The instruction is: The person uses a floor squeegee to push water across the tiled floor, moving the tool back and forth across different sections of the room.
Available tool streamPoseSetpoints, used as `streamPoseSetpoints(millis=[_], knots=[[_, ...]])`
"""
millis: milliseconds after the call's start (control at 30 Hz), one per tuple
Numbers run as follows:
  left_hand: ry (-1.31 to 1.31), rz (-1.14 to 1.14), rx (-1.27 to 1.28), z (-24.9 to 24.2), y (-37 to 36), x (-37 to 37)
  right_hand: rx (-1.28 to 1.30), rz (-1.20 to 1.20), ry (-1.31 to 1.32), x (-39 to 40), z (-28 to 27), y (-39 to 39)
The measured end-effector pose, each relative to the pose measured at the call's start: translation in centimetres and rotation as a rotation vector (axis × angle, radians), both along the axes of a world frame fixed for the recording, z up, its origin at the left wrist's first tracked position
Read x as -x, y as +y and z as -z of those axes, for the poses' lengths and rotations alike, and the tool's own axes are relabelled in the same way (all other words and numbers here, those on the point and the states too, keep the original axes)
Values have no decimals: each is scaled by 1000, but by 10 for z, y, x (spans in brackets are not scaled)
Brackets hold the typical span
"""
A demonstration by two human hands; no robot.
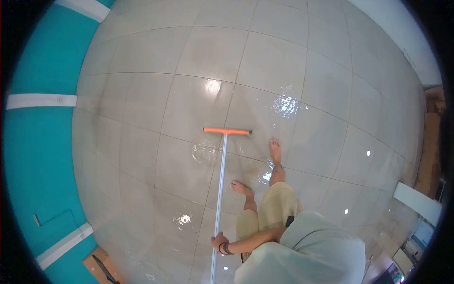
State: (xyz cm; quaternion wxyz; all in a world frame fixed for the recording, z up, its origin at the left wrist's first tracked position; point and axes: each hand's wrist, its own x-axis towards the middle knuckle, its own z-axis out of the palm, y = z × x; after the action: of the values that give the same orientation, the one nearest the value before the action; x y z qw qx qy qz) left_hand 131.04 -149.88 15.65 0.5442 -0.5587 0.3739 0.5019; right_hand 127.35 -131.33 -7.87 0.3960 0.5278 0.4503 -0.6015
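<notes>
An orange squeegee head lies across the wet tiled floor in front of my feet. Its long silver handle runs down toward the bottom edge. One hand, with dark bands at the wrist, is wrapped round the handle low in the view; its arm comes from the right, past my shorts, and I take it as my left hand. My right hand is not visible. My bare feet stand apart, one farther forward than the other.
Water glints on the floor tiles. A teal wall with white pillars runs along the left, with a cardboard box at its lower end. Brown boxes and a white ledge stand at the right.
</notes>
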Motion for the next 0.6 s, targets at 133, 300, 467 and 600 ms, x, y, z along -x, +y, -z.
streamPoseSetpoints(millis=[133, 300, 467, 600], knots=[[121, -50, -294, 82, 104, 1, -274, 10, 109, 16, 40, 134], [97, -195, -802, 281, 324, 15, -762, 110, 177, 58, 126, 414], [178, -136, -1162, 286, 623, 35, -1060, -3, 120, 71, 167, 695], [202, -131, -892, 223, 705, 40, -736, 2, 171, 68, 122, 781]])
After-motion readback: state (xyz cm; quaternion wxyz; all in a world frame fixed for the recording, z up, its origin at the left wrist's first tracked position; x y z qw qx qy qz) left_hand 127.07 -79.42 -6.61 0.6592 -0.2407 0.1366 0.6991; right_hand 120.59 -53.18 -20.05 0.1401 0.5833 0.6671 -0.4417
